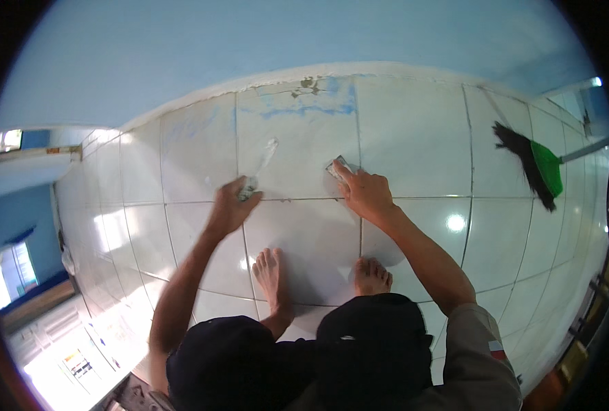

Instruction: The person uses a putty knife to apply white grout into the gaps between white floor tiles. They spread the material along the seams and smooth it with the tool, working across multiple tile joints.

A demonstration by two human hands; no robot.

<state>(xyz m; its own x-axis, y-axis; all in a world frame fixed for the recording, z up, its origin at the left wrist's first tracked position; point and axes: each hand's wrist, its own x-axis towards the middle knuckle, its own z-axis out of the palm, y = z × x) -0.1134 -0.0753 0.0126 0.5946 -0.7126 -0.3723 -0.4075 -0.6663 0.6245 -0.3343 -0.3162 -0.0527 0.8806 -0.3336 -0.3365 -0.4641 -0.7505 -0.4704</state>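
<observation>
clock: 12 is the blue wall (304, 34) straight ahead of the person, centre is between the bare feet (271, 274).
left hand (229, 209): between 10 and 11 o'clock, fingers curled snug round a grey-green lump (247, 188). kinda blurry from where i'm standing, no clue what it is.
white streak (271, 151): up at 11, pointing away from that lump. tool end or smear on the floor, can't tell.
right hand (369, 195): 1 o'clock, narrow grip, index finger stretched over a small flat piece (333, 169).
flat piece angle: it's just past 12, on the white tile (297, 168) or barely off it. looks like a rub-or-scrape job to me, so i'd lay it low and even, no digging a corner in.
pressure: that index finger on top is a good spot imo, push from there and let the wrist follow.
tile joint (297, 199): runs 9 to 3 way, nearer than the flat piece. go along it, gently, an edge could snag.
blue marks (311, 109): 12, farther out, with a chipped patch (308, 87) right behind. light touch there, it might flake more.
broom (549, 168): 2 o'clock, well apart from both hands, so plenty of elbow room.
</observation>
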